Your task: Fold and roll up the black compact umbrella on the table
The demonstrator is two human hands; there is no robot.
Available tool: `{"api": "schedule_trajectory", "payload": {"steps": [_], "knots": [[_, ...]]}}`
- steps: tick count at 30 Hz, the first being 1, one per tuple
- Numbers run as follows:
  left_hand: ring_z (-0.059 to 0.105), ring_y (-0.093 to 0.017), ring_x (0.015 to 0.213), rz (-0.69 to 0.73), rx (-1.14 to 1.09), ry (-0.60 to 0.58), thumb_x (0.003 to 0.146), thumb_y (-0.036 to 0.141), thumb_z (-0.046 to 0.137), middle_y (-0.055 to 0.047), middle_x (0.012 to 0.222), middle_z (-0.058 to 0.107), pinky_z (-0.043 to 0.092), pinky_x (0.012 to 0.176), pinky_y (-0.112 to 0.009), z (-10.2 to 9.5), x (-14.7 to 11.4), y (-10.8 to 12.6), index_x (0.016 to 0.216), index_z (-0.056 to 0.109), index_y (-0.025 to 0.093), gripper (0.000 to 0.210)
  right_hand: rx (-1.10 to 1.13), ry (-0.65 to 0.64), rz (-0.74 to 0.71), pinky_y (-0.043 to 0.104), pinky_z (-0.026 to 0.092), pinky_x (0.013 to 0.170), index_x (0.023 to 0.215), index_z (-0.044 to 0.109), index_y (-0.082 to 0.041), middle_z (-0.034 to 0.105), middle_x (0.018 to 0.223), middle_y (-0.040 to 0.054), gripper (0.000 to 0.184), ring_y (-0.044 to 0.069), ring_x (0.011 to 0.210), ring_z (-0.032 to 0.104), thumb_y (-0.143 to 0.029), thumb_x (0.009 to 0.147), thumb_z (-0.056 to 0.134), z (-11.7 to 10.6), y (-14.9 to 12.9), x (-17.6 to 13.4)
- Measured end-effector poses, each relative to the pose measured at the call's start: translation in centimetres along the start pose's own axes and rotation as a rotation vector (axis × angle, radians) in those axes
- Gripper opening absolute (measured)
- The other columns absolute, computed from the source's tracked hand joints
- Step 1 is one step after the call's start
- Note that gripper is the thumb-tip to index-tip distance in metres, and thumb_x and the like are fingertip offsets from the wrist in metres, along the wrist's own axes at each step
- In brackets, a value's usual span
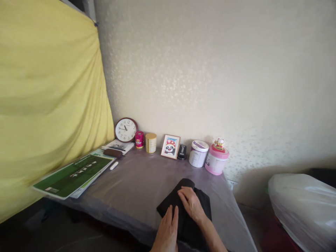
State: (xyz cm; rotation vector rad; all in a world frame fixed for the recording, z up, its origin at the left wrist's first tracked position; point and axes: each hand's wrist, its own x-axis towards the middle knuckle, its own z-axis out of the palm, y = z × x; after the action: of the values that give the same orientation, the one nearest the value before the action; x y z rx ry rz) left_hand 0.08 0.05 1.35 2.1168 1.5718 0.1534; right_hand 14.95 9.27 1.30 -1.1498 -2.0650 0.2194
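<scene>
A piece of black cloth (202, 227), perhaps a garment, lies partly folded near the front right of the table. My left hand (168, 227) rests at its left side with the fingers stretched out and close together. Higher up on the fabric, my right hand (192, 203) lies palm down, its fingers extended and pointing left across the cloth. Neither hand grips the fabric. The cloth's near end is partly hidden by my forearms and the bottom of the view.
Along the wall stand a round clock (126, 130), a pink can (139, 140), a yellow-lidded jar (151, 143), a panda picture frame (170, 147), a black stapler-like object (182, 152) and two tubs (198, 154). Green booklets (76, 175) overhang the table's left edge.
</scene>
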Motion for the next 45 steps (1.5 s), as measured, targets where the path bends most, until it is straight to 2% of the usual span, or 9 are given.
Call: {"api": "schedule_trajectory", "payload": {"steps": [3,8,11,15,19,27,35,42,45], "knots": [[0.013,-0.026,0.137,-0.012,0.011,0.035,0.045,-0.003,0.048,-0.016,0.149,0.008,0.020,0.110,-0.034,0.4,-0.2,0.0,0.140,0.004,0.013,0.106,-0.049,0.029,0.015,0.046,0.036,0.100,0.098,0.067,-0.021,0.064,0.111,0.0097,0.027,0.025,0.114,0.052,-0.028,0.086,0.044,0.5,0.5,-0.6],[0.017,-0.025,0.136,-0.019,-0.037,0.088,0.050,-0.002,0.050,-0.014,0.149,0.013,0.020,0.110,-0.034,0.6,-0.9,-0.3,0.140,0.001,0.017,0.105,-0.117,0.311,0.323,0.043,0.044,0.089,0.099,0.063,-0.014,0.064,0.107,0.0164,0.037,0.027,0.101,0.059,-0.037,0.080,0.041,-1.5,4.3,-1.2],[0.016,-0.024,0.136,0.011,-0.064,0.110,0.055,-0.001,0.048,-0.013,0.149,0.014,0.021,0.110,-0.033,0.5,-1.3,-0.4,0.140,-0.001,0.017,0.100,-0.125,0.376,0.537,0.040,0.047,0.083,0.098,0.061,-0.013,0.066,0.098,0.0176,0.043,0.027,0.090,0.063,-0.043,0.078,0.038,-3.7,5.9,-3.8],[0.017,-0.023,0.136,0.015,-0.077,0.113,0.058,0.000,0.047,-0.012,0.149,0.015,0.021,0.109,-0.032,0.2,-1.6,-0.3,0.141,-0.001,0.017,0.097,-0.102,0.341,0.713,0.035,0.049,0.072,0.088,0.064,-0.018,0.069,0.085,0.0140,0.040,0.027,0.082,0.065,-0.048,0.072,0.044,-5.3,6.4,-7.8],[0.018,-0.022,0.136,0.026,-0.074,0.116,0.059,0.001,0.047,-0.012,0.149,0.016,0.020,0.109,-0.031,0.1,-1.7,-0.3,0.141,-0.001,0.016,0.096,0.121,0.215,0.830,0.028,0.046,0.048,0.080,0.066,-0.022,0.068,0.072,0.0067,0.037,0.021,0.064,0.064,-0.050,0.071,0.044,-5.1,5.5,-9.2],[0.021,-0.021,0.135,0.073,-0.038,0.175,0.062,0.000,0.045,-0.015,0.148,0.018,0.021,0.108,-0.029,0.9,-1.3,-1.1,0.141,0.001,0.014,0.092,0.105,0.254,0.753,0.029,0.045,0.060,0.076,0.066,-0.018,0.066,0.070,0.0048,0.041,0.021,0.068,0.062,-0.054,0.069,0.049,-4.7,2.7,-8.0],[0.019,-0.021,0.135,0.085,-0.038,0.163,0.062,0.001,0.044,-0.014,0.148,0.017,0.020,0.107,-0.029,0.8,-1.4,-1.0,0.141,0.001,0.013,0.091,-0.008,0.257,0.644,0.028,0.038,0.055,0.062,0.056,-0.021,0.059,0.058,0.0022,0.032,0.019,0.058,0.055,-0.046,0.077,0.041,-4.7,1.9,-7.1],[0.019,-0.022,0.136,0.070,-0.023,0.159,0.062,0.001,0.044,-0.014,0.148,0.017,0.021,0.107,-0.029,0.8,-1.4,-1.0,0.141,-0.001,0.015,0.092,-0.381,0.167,0.597,0.028,0.039,0.066,0.089,0.064,-0.021,0.068,0.084,0.0084,0.026,0.021,0.077,0.063,-0.035,0.083,0.042,-5.7,-0.3,-5.6],[0.019,-0.022,0.136,0.068,0.000,0.141,0.063,0.001,0.045,-0.016,0.148,0.016,0.021,0.107,-0.029,0.7,-1.3,-1.0,0.141,-0.002,0.014,0.092,-0.401,0.142,0.645,0.028,0.039,0.066,0.095,0.063,-0.020,0.068,0.083,0.0076,0.028,0.021,0.078,0.063,-0.034,0.084,0.042,-6.0,-0.7,-5.5]]}}
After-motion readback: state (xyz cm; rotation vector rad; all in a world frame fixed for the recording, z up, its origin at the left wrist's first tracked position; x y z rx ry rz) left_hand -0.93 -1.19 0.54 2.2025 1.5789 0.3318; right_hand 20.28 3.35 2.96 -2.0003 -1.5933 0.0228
